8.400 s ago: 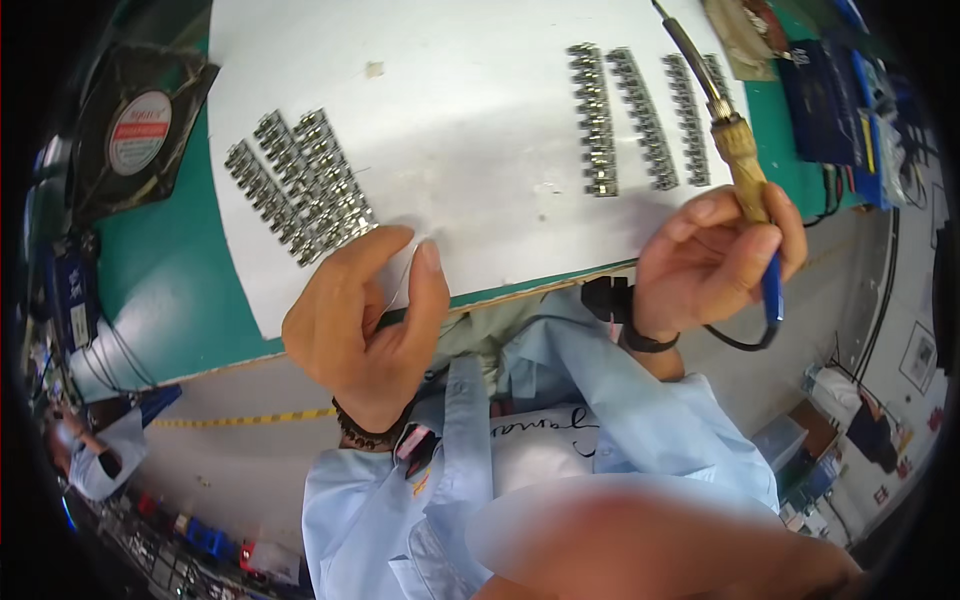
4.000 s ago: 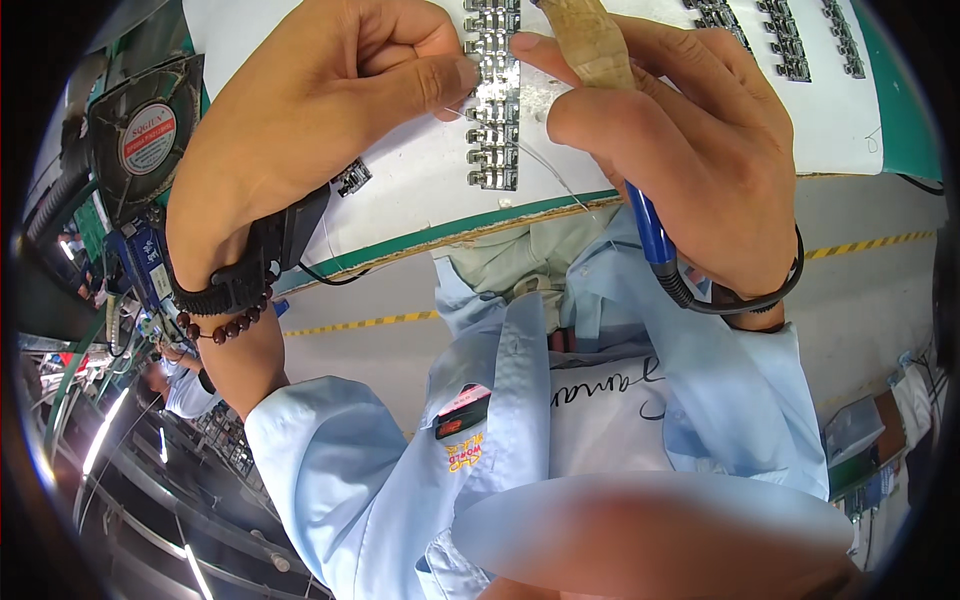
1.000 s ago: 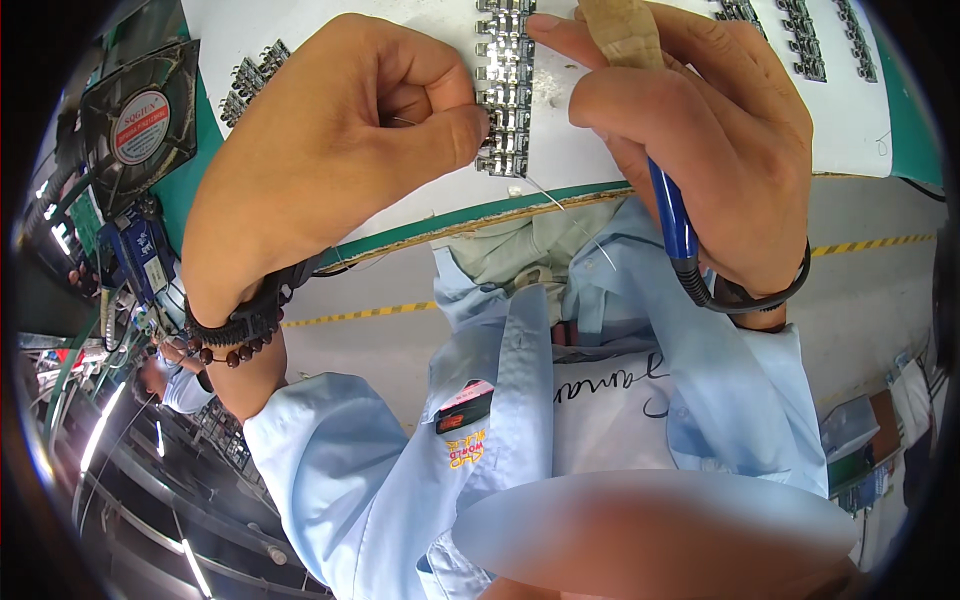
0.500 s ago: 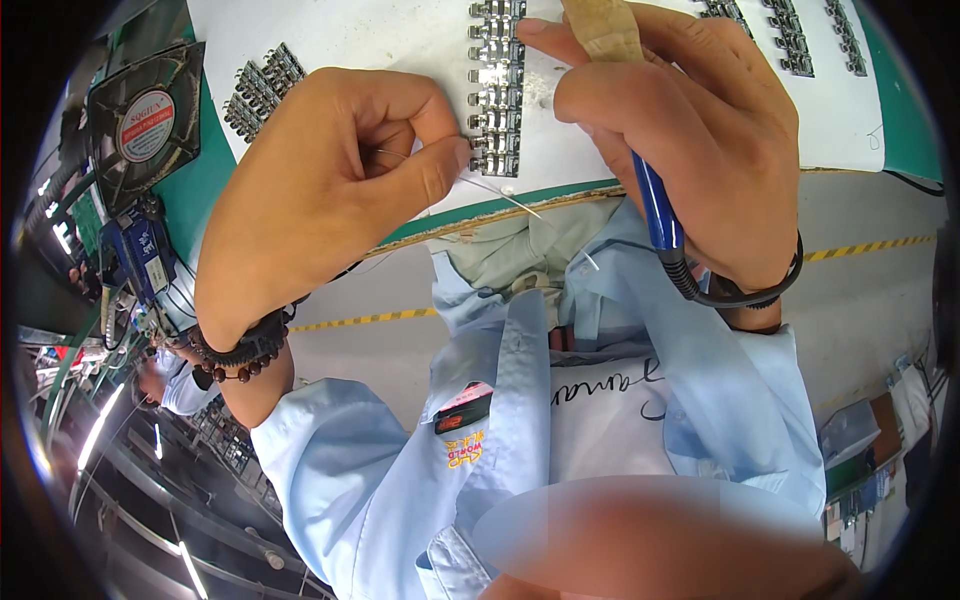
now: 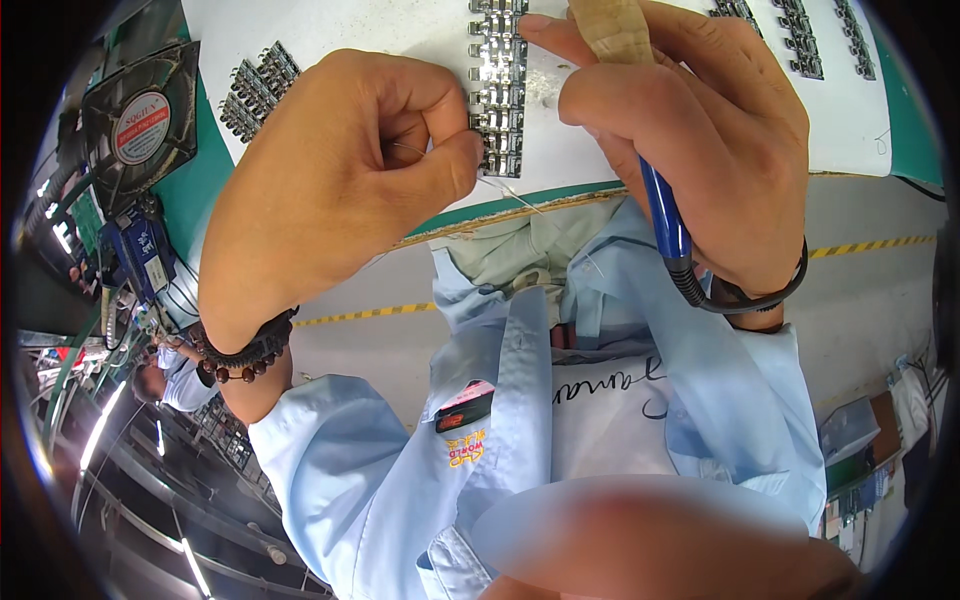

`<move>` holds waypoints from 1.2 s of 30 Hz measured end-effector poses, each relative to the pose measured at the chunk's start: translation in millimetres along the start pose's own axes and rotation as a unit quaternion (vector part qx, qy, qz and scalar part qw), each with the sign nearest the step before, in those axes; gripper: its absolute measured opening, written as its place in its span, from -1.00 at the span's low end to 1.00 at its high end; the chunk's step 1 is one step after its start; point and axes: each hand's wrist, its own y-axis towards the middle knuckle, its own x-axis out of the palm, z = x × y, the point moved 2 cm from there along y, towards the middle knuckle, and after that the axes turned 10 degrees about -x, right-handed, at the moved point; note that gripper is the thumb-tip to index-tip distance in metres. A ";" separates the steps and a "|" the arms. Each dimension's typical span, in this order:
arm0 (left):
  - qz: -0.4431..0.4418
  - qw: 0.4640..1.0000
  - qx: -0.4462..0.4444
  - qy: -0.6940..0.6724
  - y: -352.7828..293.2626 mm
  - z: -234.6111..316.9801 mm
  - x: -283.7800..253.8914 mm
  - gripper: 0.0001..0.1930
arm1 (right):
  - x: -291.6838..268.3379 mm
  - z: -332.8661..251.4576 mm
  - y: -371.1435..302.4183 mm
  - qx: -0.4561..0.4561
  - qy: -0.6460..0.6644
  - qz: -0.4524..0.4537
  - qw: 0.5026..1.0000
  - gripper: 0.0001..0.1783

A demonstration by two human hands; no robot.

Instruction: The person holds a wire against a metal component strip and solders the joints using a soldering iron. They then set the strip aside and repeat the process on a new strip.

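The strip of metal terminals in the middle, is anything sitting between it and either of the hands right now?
Nothing visible does. The left hand pinches a thin wire right at the lower end of the strip of metal terminals, and the right hand, gripping a soldering iron, has a fingertip against the strip's right edge. White mat lies beneath.

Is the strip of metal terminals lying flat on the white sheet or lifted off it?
Flat: the strip of metal terminals lies on the white sheet, with the left hand pinching a thin wire at its near end.

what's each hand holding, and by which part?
Left hand: thin wire, pinched near its end. Right hand: soldering iron, gripped around its handle, blue cable end trailing below.
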 end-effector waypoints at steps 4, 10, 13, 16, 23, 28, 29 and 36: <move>0.009 1.000 -0.001 0.011 0.2 0.7 1.3 -0.78 | -1.9 -0.6 0.9 0.000 -0.001 0.002 1.000 -0.75; 0.014 1.000 0.016 0.002 -1.2 0.1 3.1 -0.78 | -3.6 -0.5 0.4 -0.002 -0.002 0.007 1.000 -0.75; 0.028 0.999 0.024 -0.003 -3.2 -3.7 4.4 -0.78 | -2.6 -0.4 0.2 -0.003 -0.003 0.009 1.000 -0.75; 0.046 0.998 0.035 -0.015 -7.2 -7.7 8.8 -0.78 | -2.2 -0.6 0.3 -0.004 -0.003 0.007 1.000 -0.75; 0.197 0.978 0.038 0.057 -28.1 -9.3 30.3 -0.78 | -2.1 -0.8 1.7 -0.001 -0.003 0.005 1.000 -0.75; 0.233 0.970 0.067 0.020 -27.0 -14.8 34.7 -0.80 | -1.9 -2.3 3.3 0.003 -0.003 0.001 1.000 -0.75; 0.224 0.971 0.074 0.024 -26.0 -16.0 32.9 -0.81 | -2.2 -2.7 3.6 0.002 -0.003 0.002 1.000 -0.75; 0.139 0.988 0.062 -0.013 -39.1 -27.7 27.5 -0.85 | -2.4 -4.1 5.2 0.008 -0.003 0.003 1.000 -0.75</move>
